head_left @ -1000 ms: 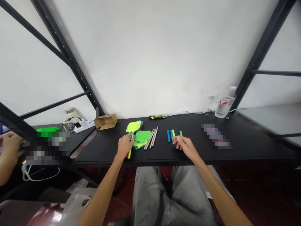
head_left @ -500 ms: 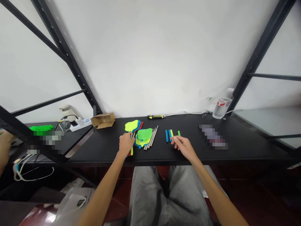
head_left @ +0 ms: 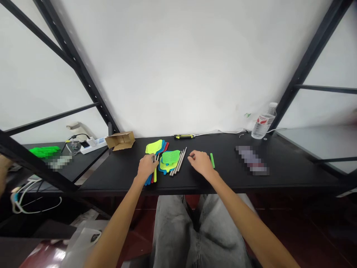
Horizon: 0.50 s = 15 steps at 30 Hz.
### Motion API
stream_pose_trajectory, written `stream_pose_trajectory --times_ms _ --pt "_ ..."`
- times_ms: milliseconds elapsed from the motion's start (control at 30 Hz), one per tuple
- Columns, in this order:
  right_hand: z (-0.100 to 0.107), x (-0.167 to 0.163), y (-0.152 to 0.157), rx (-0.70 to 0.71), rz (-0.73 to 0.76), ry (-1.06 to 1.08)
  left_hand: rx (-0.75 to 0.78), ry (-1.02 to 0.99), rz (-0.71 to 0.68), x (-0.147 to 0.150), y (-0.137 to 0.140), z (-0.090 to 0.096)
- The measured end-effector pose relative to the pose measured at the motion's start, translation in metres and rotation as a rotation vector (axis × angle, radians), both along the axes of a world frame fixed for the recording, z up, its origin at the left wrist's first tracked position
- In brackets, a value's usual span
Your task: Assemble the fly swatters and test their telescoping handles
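Note:
My left hand (head_left: pixel 146 166) is closed around the metal shafts of the finished fly swatters (head_left: pixel 153 147), whose yellow, blue and red heads fan out beyond it. Their coloured handles (head_left: pixel 155 175) stick out below the fingers. Just right of that hand lie loose swatter heads (head_left: pixel 170 158), green on top of yellow and blue. Several bare metal rods (head_left: pixel 180 162) rest beside them. My right hand (head_left: pixel 201 162) is low over the tabletop with curled fingers, covering the spot of the blue and yellow handles; what it grips is hidden. A green handle (head_left: pixel 212 160) lies to its right.
Along the wall lie a black and yellow utility knife (head_left: pixel 184 136) and a white cable. An open cardboard box (head_left: pixel 120 141) stands at the back left, a water bottle (head_left: pixel 263 123) at the back right. A blurred-out object (head_left: pixel 251 160) is on the right of the black table (head_left: pixel 292 167).
My right hand has moved left, from beside the green handle to over the blue and yellow handles, which it now covers. My left hand stays on the swatters, shifted slightly left.

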State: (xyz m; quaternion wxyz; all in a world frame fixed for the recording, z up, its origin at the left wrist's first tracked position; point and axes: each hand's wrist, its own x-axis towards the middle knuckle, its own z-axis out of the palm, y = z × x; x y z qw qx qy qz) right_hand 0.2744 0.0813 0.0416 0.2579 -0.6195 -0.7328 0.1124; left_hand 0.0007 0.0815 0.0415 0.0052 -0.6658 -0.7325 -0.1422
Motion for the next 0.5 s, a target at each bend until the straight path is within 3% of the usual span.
stream_pose_trajectory --times_ms 200,500 --pt "0.008 -0.052 0.012 -0.157 -0.029 -0.131 0.030 0.009 -0.023 -0.016 0.004 -0.009" --pt "0.014 -0.047 0.021 -0.241 -0.047 -0.168 0.076 -0.125 -0.071 -0.024 -0.002 -0.015"
